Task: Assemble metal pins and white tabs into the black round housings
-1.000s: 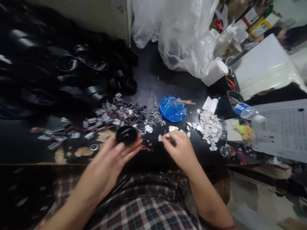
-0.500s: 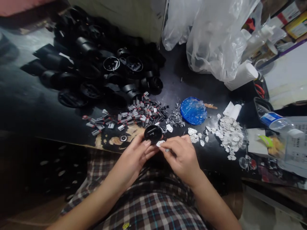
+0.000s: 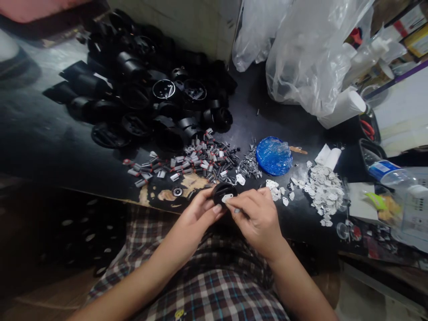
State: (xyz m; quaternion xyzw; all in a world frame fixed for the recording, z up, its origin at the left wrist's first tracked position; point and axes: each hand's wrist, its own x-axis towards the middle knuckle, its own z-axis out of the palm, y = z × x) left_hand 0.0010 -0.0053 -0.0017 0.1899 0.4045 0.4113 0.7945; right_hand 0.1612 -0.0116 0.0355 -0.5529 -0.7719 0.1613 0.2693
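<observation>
My left hand is closed around a round black plastic part, its open face tilted up toward me. Between the thumb and finger of my right hand is a small white flat plate with holes, which lies over the face of the black part. A small grey piece also shows among my right fingers. Just beyond my hands lie a pile of grey pieces with red bands, a heap of small grey pins and a loose white plate.
Black cylindrical housings are heaped at the back left. A blue lid with clear grease lies right of the middle, near a pile of white plates. Plastic bags and a clear bottle stand at the right.
The white plate in my right hand has moved from beside the black part to over its face. The black part is now tilted more, and the whole view has shifted slightly.
</observation>
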